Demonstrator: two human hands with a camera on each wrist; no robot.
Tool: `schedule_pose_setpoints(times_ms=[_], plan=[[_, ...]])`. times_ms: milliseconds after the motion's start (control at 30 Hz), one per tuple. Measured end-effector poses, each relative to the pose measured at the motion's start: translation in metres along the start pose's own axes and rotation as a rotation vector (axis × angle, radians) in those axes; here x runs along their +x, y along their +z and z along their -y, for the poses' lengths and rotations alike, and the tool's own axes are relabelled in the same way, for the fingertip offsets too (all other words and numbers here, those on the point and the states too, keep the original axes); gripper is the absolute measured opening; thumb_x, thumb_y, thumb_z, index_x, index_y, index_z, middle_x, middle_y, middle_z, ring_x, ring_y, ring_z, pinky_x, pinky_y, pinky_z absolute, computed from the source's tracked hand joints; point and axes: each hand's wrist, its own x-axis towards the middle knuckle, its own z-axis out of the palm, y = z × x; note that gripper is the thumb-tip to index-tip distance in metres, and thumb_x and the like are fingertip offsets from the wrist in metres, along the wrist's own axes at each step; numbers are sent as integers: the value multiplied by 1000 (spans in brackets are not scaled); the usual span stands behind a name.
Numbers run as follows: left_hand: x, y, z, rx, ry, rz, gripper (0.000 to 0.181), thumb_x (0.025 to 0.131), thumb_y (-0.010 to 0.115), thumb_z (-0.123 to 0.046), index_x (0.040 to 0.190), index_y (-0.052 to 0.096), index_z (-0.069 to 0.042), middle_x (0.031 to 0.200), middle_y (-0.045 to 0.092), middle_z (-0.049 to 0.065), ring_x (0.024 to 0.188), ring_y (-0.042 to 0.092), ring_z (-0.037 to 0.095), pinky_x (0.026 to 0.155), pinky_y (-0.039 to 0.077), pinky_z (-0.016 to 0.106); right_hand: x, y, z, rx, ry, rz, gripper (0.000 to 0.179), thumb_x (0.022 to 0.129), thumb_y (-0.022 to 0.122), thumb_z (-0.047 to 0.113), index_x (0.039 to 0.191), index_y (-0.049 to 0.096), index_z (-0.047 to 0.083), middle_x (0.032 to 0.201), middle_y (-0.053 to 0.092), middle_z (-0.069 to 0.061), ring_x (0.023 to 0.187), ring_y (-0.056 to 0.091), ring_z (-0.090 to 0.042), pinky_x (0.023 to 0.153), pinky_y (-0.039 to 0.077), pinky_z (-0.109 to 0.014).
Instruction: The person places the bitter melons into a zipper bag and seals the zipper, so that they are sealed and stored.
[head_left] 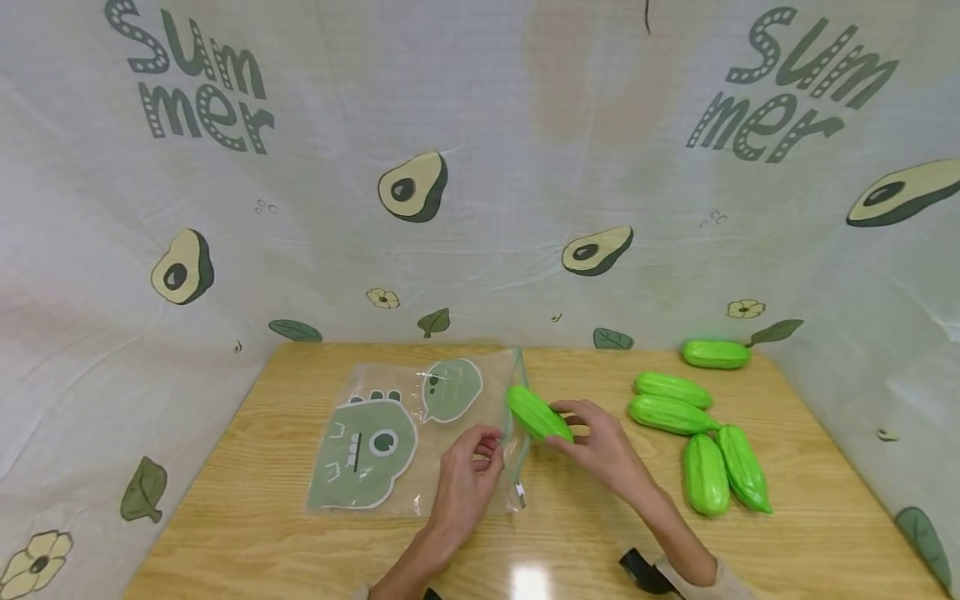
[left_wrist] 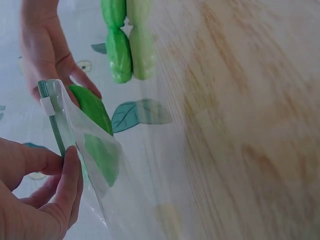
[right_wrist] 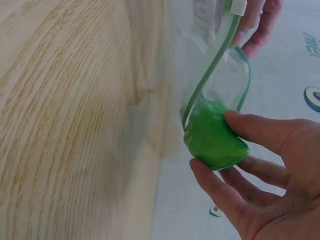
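Observation:
A clear zip bag with a green monster print lies flat on the wooden table, its green-edged mouth facing right. My left hand pinches the film at that mouth between thumb and fingers, holding it raised. The white zip slider sits on the green strip near those fingertips in the left wrist view. With fingertips and thumb, my right hand grips a glossy, bright green ridged vegetable, like a bitter melon. Its far end is inside the bag's mouth, seen between the green strips in the right wrist view.
Several similar green vegetables lie to the right: a pair side by side, two more below, and one at the back right corner. A printed cloth hangs behind the table and along both sides.

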Motion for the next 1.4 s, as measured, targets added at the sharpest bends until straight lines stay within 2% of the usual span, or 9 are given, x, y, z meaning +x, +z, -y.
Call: schedule_pose_setpoints(times_ms=[367,733,967,1200,1400], plan=[[-1,2,3,5,11,17,16,90,66,9,103,69,0,93,68,10,83,68,18,70,62,25,8,7,-3,24,-16,30,45,86,81,2,128,65,-3,125,65,-21,110,65,-40,84,63,-37],[-3,1,2,5,17,49,21,89,64,13,105,69,0,95,67,8,86,67,18,75,62,23,13,15,-3,41,-18,71,38,87,81,4,122,67,-2,123,66,-19,111,65,-40,87,62,-39],[-3,3,1,8,24,38,19,90,64,13,104,70,0,94,66,7,85,66,17,74,62,23,17,21,-6,57,-2,65,36,87,81,3,120,68,-1,120,68,-17,109,66,-38,86,62,-36],[-4,4,0,1,15,35,20,89,64,13,105,69,1,95,66,8,87,66,19,75,61,22,24,27,-11,62,-33,74,34,88,82,7,116,68,-4,113,70,-19,105,68,-36,85,62,-35],[-4,4,0,-9,25,28,21,89,63,14,106,69,2,96,66,8,88,66,19,76,62,23,28,34,-12,26,-51,74,31,88,80,3,116,69,-4,109,71,-17,100,69,-32,82,63,-33]])
